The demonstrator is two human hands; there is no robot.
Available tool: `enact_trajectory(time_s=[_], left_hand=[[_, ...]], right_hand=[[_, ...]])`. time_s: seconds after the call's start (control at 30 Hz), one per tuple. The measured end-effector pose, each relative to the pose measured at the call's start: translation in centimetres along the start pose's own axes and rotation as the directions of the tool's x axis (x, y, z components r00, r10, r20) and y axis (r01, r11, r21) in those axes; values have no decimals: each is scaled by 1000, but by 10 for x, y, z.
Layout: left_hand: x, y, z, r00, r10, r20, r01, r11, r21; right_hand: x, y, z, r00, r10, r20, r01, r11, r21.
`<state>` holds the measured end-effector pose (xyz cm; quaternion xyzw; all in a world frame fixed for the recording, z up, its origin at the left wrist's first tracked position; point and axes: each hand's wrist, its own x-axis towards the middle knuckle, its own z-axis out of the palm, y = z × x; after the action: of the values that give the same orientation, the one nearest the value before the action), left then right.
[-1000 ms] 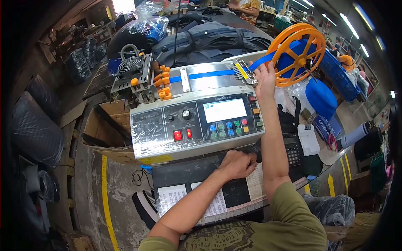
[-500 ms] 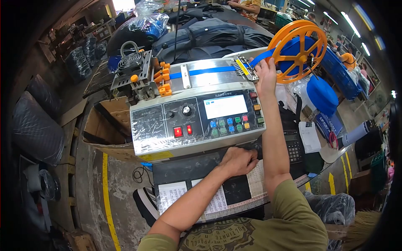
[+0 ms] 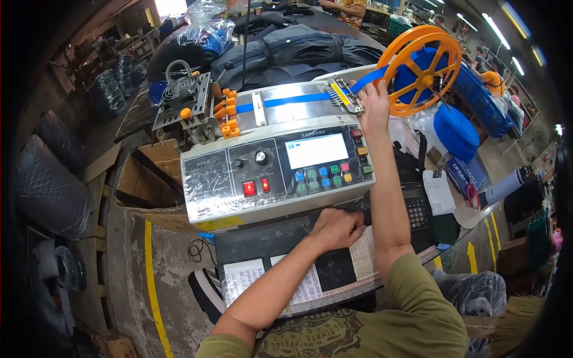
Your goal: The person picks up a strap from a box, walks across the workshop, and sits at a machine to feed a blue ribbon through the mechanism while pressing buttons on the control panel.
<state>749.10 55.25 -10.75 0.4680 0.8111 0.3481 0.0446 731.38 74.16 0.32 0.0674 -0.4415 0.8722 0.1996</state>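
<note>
My right hand point(image 3: 375, 110) is raised at the right end of a strap-cutting machine point(image 3: 277, 164). Its fingers point up, slightly bent and apart, right beside the metal strap guide point(image 3: 346, 95). Blue strap point(image 3: 298, 100) runs flat across the machine's top, through the guide and up to an orange reel point(image 3: 427, 77). My fingertips are just below the strap between guide and reel. My left hand point(image 3: 337, 228) rests on the black tabletop point(image 3: 262, 238) in front of the machine, fingers curled under, with nothing visible in them.
Printed sheets point(image 3: 245, 275) and a ruler strip lie along the table's front edge. A calculator point(image 3: 416, 209) and white paper point(image 3: 439, 192) are right of my forearm. Below the reel sits a blue strap roll point(image 3: 456, 132). A cardboard box point(image 3: 149, 179) stands left of the machine.
My right hand's fingers have bent a little and shifted slightly down beside the guide. My left hand stays on the table. The whole view has shifted slightly left.
</note>
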Motion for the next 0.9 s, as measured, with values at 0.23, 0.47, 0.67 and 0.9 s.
enact_trajectory(time_s=[0.23,0.47,0.67,0.9], left_hand=[[0,-2,2,1000,9,-2,-9,1000,-7],[0,-1,0,1000,3,4,-3,1000,6],[0,-2,2,1000,4,-3,-4,1000,-2],[-1,-2,2,1000,-14,17,13,1000,21]], right_hand=[[2,1,-3,1000,-3,7,3,1000,-11],[1,1,-2,1000,-2,-5,2,1000,-25],[2,0,-2,1000,14,2,-13,1000,-22],[1,-1,0,1000,8,-1,-8,999,-36]])
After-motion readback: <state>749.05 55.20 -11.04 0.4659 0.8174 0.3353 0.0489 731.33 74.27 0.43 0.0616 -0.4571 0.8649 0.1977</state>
